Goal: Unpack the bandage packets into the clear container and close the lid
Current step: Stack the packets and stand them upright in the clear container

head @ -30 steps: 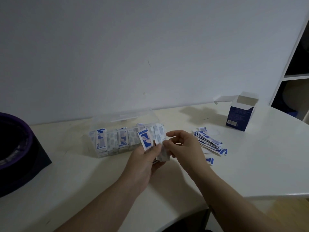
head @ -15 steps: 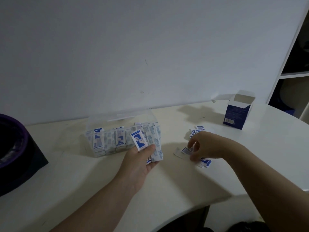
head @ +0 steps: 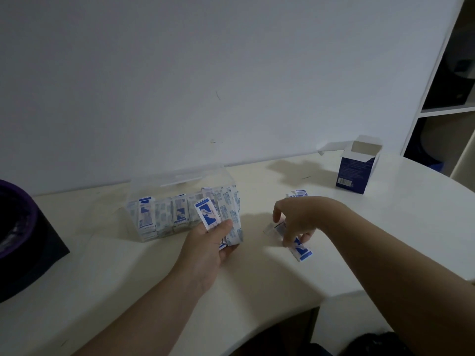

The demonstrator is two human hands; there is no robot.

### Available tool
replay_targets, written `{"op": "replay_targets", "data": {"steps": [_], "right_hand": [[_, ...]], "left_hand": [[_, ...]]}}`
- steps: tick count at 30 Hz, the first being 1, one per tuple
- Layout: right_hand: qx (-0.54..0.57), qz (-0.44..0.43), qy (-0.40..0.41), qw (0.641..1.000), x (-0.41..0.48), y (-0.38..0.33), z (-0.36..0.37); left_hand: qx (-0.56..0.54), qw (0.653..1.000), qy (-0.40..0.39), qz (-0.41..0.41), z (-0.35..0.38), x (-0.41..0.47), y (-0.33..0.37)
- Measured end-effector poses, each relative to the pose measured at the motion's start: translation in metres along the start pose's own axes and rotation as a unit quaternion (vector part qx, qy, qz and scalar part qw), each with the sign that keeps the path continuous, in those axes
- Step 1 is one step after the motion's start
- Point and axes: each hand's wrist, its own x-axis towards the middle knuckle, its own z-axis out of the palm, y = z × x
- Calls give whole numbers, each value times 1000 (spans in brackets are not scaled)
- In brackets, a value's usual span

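A clear container [head: 154,186] stands on the white table [head: 257,278] near the wall, its lid raised at the back, with several white-and-blue bandage packets upright inside. My left hand [head: 208,247] grips a fanned bunch of bandage packets [head: 221,217] just in front of the container's right end. My right hand [head: 298,217] hangs over the loose packets [head: 300,250] lying on the table to the right, fingers bent down and touching them. Whether it pinches one is unclear.
An opened blue-and-white cardboard box [head: 357,170] stands at the back right. A dark round object with a purple rim [head: 18,232] sits at the left edge. A white shelf unit [head: 447,109] rises at the right. The table's curved front edge runs below my right forearm.
My right hand left the bunch in my left hand and moved right, down onto the loose packets on the table. My left hand keeps its bunch by the container.
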Motion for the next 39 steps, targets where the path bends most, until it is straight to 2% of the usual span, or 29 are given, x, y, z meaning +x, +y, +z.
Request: {"op": "replay_targets", "data": {"steps": [3,7,15,20,22,23,24,25,27,29,32,35,39], "right_hand": [[12,6,6,1000,1,0,1],[-48,-4,33,998,0,1,4],[-121,18,28,992,-3,-17,8],[-56,19,30,998,-4,-21,8],[-25,-5,64,998,-8,-17,14],[28,-30,90,995,-10,-14,18],[114,-63,122,984,-12,-11,22],[205,-102,170,958,-16,-10,24],[324,-175,308,877,-24,-10,28],[291,-238,418,827,-26,-16,30],[124,-359,483,789,-18,-30,38],[39,-419,467,778,4,-30,35],[58,-412,431,801,33,-30,23]], "left_hand": [[6,1000,1,7,-1,1,-1],[8,1000,13,9,-3,3,-2],[32,999,19,9,3,-2,-1],[44,999,24,16,5,-4,0],[37,999,18,14,3,-5,-1],[33,999,13,14,2,-5,0],[28,1000,7,13,1,-5,1],[23,1000,0,10,1,-4,3],[22,1000,-10,0,3,-4,4],[22,999,-24,-16,6,-3,5],[7,995,-88,-56,5,-5,7],[54,984,-151,-73,0,-6,10],[70,980,-161,-96,-10,0,17]]}}
